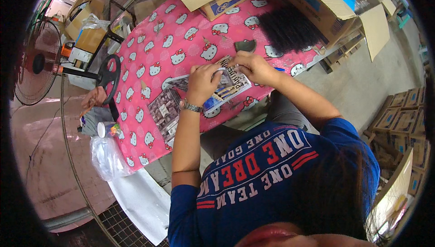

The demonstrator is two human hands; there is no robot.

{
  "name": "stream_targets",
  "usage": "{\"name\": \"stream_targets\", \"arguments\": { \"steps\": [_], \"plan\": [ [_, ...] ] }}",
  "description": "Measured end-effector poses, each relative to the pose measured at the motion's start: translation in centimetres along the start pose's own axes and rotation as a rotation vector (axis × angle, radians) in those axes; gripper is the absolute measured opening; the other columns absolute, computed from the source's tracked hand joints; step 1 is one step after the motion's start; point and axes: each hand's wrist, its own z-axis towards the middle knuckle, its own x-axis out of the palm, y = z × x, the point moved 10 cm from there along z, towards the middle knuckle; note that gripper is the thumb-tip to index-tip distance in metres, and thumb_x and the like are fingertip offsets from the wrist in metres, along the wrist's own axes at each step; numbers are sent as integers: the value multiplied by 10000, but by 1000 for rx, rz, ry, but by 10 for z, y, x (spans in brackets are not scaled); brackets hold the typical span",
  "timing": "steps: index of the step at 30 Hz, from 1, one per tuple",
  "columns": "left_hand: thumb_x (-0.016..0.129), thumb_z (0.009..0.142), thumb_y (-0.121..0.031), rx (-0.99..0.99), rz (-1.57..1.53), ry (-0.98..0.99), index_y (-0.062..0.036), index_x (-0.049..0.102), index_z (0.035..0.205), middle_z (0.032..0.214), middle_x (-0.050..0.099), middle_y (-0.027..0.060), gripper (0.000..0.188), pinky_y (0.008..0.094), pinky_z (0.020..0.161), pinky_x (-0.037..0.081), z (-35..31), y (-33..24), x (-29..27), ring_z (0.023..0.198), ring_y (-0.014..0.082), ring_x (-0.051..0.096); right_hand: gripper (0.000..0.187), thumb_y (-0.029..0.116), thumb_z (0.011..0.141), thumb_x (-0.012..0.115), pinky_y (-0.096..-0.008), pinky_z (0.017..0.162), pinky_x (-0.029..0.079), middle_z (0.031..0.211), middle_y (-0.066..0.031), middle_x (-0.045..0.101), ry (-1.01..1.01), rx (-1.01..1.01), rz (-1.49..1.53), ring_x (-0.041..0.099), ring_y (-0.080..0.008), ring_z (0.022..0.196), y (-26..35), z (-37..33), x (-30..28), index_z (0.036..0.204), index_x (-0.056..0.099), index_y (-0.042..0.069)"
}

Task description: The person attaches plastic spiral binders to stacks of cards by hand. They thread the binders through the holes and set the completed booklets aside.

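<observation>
A notebook with a printed picture cover (226,94) lies at a slant near the front edge of a table with a pink cartoon-cat cloth (190,32). My left hand (203,83) is closed over its upper left part, the wrist wearing a metal-banded watch. At the notebook's upper right edge, my right hand (254,68) has its fingers pinched together; any small part between the fingertips is hidden. To the left of my left wrist lies a second, dark photo-covered notebook (164,113) with a spiral edge. A dark green half-round piece (245,45) sits just beyond my right hand.
A black bristly pile (287,29) covers the table's far right, beside an open cardboard box (312,9). A blue pen (279,69) lies by my right wrist. On the left are a standing fan (40,63) and a white-lidded jar (107,130). Stacked boxes (398,111) stand right.
</observation>
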Motion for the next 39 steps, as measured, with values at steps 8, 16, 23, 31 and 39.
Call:
{"name": "stream_targets", "arguments": {
  "steps": [8, 16, 23, 31, 39],
  "plan": [
    [625, 831, -148, 61, 64, -66, -88, 559, 1132, 858, 643, 141, 313, 442, 860, 391, 7, -22, 3, 862, 318, 604, 282, 152, 848, 638, -443, 760, 515, 948, -189, 645, -111, 11, -98, 635, -370, 886, 15, -3, -9, 1107, 602, 44],
    [623, 818, -136, 30, 164, 33, -48, 570, 1083, 905, 647, 155, 284, 452, 869, 395, 6, -15, 11, 901, 346, 590, 365, 111, 768, 676, -503, 734, 512, 989, -216, 586, -63, 129, -291, 615, -405, 912, 19, 4, 3, 1083, 509, 31],
    [621, 787, -109, -14, 151, 40, -61, 603, 1056, 1032, 640, 145, 274, 485, 1001, 347, -15, -11, 13, 1047, 356, 557, 416, 219, 873, 638, -453, 796, 522, 1184, -220, 564, 172, 600, 348, 614, -372, 1010, -36, 12, 26, 1200, 463, 32],
    [706, 753, -185, -282, 174, -203, -91, 602, 997, 1222, 552, 116, 281, 645, 1080, 206, -33, -2, 9, 1355, 419, 304, 602, 448, 842, 636, -523, 1013, 377, 1279, -213, 521, -60, 719, -725, 391, -441, 1265, -176, -5, 34, 1305, 496, 89],
    [793, 703, -305, -212, 28, -121, -55, 606, 893, 1014, 547, 127, 365, 607, 1010, 275, -34, -1, 9, 1114, 354, 457, 373, 267, 837, 669, -325, 906, 423, 1059, -65, 599, 300, 275, 893, 545, -169, 1030, -62, 25, 41, 1125, 595, 42]
  ]
}}
